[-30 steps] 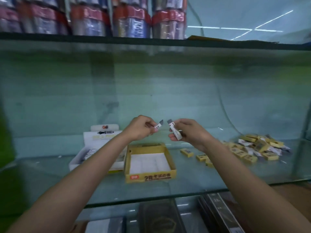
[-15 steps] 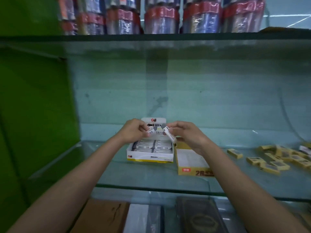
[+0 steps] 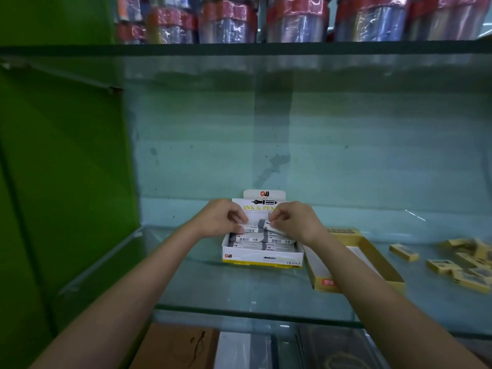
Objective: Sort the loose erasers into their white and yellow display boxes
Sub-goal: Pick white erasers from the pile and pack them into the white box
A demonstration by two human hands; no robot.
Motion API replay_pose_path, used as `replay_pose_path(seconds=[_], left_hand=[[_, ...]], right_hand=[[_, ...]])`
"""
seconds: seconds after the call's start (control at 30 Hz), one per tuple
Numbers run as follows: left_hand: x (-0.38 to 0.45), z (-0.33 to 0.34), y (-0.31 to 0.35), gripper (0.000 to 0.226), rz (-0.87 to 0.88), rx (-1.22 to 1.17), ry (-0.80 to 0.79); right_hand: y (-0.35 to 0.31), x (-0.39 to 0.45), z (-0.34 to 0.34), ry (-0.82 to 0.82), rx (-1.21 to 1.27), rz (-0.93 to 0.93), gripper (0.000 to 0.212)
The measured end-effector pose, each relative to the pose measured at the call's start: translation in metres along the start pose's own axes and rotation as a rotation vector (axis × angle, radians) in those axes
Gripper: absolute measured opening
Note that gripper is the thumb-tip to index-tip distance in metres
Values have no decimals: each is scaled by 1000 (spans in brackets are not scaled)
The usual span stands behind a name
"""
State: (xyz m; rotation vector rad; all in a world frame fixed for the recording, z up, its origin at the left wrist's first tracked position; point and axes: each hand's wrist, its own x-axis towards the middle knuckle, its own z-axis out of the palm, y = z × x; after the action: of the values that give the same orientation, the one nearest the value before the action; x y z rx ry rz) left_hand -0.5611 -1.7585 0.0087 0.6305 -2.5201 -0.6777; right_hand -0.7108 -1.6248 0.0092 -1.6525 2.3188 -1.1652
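The white box (image 3: 262, 258) stands open at centre on the glass shelf (image 3: 239, 291), lid flap upright, rows of white erasers (image 3: 277, 239) lying flat inside. The yellow box (image 3: 372, 258) sits at its 3 o'clock, just beside. Loose yellow erasers (image 3: 463, 265) lie scattered further toward 3 o'clock.

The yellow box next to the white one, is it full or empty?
Looks empty: the yellow box shows a bare white floor with no erasers on it, though the right forearm hides part of it. The yellow erasers lie loose on the shelf.
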Motion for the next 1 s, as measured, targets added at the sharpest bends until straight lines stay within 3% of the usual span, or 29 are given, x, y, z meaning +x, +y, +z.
replay_pose_path(seconds=[0.17,0.37,0.73,0.87,1.0], left_hand=[[4,-6,-8,13,20,-96,34],[3,0,-11,33,56,-204,139],[-9,9,-11,26,117,-29,189],[-11,9,-11,27,98,-25,265],[-10,8,-12,27,61,-47,303]], right_hand=[[4,-3,-5,28,-54,8,18],[7,-8,-10,24,-142,72,22],[8,-10,-6,-28,-241,8,22],[3,-11,-9,33,-77,-86,19],[-1,-14,-6,-93,60,-169,14]])
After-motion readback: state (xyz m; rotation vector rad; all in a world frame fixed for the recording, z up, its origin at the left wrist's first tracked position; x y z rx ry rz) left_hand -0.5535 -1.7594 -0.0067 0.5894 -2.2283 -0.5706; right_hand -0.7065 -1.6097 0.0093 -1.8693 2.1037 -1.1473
